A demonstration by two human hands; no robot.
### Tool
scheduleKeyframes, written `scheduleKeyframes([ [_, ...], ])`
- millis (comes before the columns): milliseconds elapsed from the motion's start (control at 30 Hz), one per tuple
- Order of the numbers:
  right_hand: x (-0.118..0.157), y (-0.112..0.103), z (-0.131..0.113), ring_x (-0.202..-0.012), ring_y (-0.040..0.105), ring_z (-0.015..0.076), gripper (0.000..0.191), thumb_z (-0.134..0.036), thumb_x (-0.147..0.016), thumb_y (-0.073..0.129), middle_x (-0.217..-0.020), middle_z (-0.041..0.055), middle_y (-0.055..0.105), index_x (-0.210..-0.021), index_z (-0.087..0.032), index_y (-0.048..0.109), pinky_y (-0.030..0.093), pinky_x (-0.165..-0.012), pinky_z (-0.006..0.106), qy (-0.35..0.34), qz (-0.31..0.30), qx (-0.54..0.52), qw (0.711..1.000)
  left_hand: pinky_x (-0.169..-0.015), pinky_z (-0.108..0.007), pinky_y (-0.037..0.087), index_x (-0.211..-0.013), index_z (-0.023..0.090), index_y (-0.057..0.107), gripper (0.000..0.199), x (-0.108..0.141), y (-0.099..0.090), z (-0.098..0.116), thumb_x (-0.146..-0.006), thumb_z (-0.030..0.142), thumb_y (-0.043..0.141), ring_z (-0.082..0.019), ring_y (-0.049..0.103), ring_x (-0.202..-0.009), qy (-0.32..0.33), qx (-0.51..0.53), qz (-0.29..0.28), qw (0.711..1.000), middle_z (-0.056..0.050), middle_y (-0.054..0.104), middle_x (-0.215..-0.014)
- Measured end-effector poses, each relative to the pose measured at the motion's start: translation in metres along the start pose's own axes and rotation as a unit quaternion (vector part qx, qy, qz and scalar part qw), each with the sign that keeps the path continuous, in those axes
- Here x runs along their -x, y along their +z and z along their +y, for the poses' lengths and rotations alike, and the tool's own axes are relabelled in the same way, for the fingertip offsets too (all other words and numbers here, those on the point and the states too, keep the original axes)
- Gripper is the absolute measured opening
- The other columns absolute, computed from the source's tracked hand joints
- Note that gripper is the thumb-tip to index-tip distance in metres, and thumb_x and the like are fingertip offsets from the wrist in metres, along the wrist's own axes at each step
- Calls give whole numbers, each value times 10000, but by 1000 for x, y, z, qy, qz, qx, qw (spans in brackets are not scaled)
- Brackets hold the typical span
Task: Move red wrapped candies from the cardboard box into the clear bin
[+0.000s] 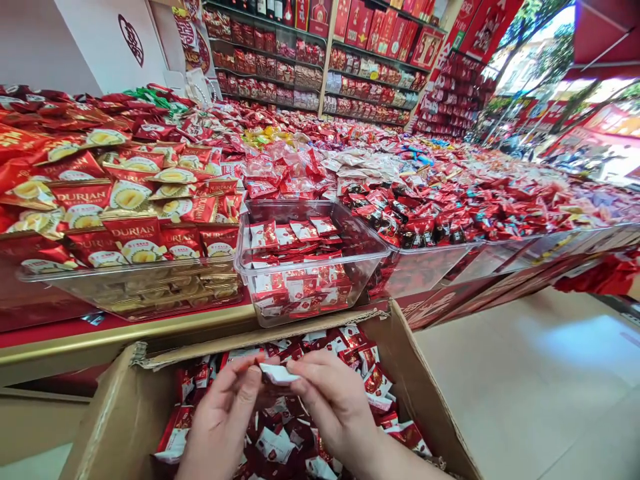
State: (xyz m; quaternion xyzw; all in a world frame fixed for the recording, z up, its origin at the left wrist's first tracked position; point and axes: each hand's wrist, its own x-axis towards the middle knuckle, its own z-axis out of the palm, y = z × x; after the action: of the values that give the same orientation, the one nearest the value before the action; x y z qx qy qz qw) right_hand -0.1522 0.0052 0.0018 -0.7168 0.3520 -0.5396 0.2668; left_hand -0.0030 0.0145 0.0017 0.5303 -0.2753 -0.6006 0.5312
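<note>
Grip: left hand (217, 417) and right hand (340, 400) pinched packet (278, 375) ends, likely for control
Box (418, 387): sat open below both, probably for reach

Stocked wall shelves (270, 53), pale tiled floor (525, 373), leafy trees (540, 40) outside
</note>
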Motion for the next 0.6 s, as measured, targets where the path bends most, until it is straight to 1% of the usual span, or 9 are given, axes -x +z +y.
scheduleKeyframes([
  [67,2,-3,0,-850,530,156,333,-93,-800,527,-940,84,631,-1121,-174,565,475,-735,291,-104,-28,107,988,-733,-288,513,-1040,266,578,399,4,5,8,-696,463,626,-184,624,-860,-85,88,-54,991,-9,693,-942],
  [133,4,-5,-2,-925,499,182,323,-111,-783,555,-1008,90,621,-1100,-173,567,462,-792,331,-141,-80,166,973,-773,-283,507,-1153,308,508,458,8,9,14,-717,362,640,-179,611,-934,-124,128,-86,980,-3,675,-1029],
  [167,5,-5,-3,-954,492,189,290,-131,-777,567,-1030,86,615,-1063,-178,578,453,-821,346,-134,-100,162,972,-791,-262,498,-1193,325,471,515,10,11,17,-713,303,656,-168,607,-951,-122,128,-87,980,3,672,-1044],
  [233,5,-7,-6,-973,496,186,230,-156,-779,560,-1031,76,607,-1004,-193,584,440,-850,355,-77,-96,119,985,-812,-231,482,-1260,348,386,627,11,12,18,-710,236,666,-152,606,-965,-92,110,-79,986,6,672,-1057],
  [300,3,-9,-7,-936,522,168,214,-158,-798,526,-986,66,608,-1001,-209,570,444,-832,339,17,-53,76,996,-835,-228,470,-1297,348,328,676,10,11,15,-717,255,661,-150,602,-977,-60,86,-78,991,-1,671,-1071],
  [367,0,-9,-6,-871,546,155,225,-164,-806,516,-934,55,612,-1020,-219,557,458,-775,309,113,-27,46,992,-847,-237,467,-1318,349,289,720,8,8,10,-709,279,666,-156,603,-975,-35,58,-87,994,-2,668,-1084],
  [400,-1,-8,-5,-839,553,152,225,-180,-797,534,-910,49,612,-1018,-219,557,463,-748,297,147,-28,31,988,-833,-241,475,-1326,351,271,743,7,7,8,-702,291,670,-160,609,-958,-27,47,-90,994,-3,668,-1085],
  [533,-1,-3,0,-743,541,139,228,-206,-740,598,-809,27,578,-966,-194,571,459,-685,270,227,-40,-16,973,-633,-236,523,-1320,332,267,763,5,5,5,-676,368,675,-171,652,-776,-39,24,-91,995,-13,698,-992],
  [600,1,-2,1,-708,516,128,280,-223,-719,623,-814,24,555,-991,-188,564,450,-662,259,248,-55,-24,967,-660,-238,524,-1290,310,308,726,7,5,6,-668,399,674,-180,649,-816,-44,12,-90,995,-14,701,-974],
])
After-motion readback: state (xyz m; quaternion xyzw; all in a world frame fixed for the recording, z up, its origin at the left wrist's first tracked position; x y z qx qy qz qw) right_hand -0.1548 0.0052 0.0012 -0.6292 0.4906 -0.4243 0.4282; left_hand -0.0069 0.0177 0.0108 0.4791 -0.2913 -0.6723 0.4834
